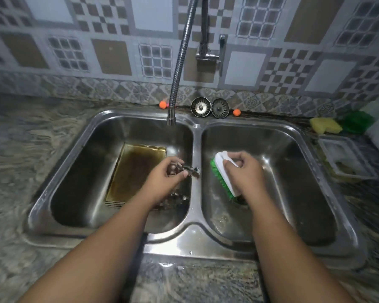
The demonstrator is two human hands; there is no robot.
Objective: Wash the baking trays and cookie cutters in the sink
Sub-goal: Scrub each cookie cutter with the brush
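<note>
Here, the left hand (pixel 170 174) pinches a metal cookie cutter (pixel 192 170) over the left basin of the sink (pixel 196 145), just beside the divider. The right hand (pixel 242 169) curls round a white scrub brush (pixel 223 178) (green bristles facing left) in the right basin. A stained baking tray (pixel 134 171) lies flat in the left basin.

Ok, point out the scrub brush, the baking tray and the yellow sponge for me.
scrub brush (pixel 218 173), head view, on its green bristles.
baking tray (pixel 136 171), head view, on its stained base.
yellow sponge (pixel 325 125), head view, on its top face.
</note>
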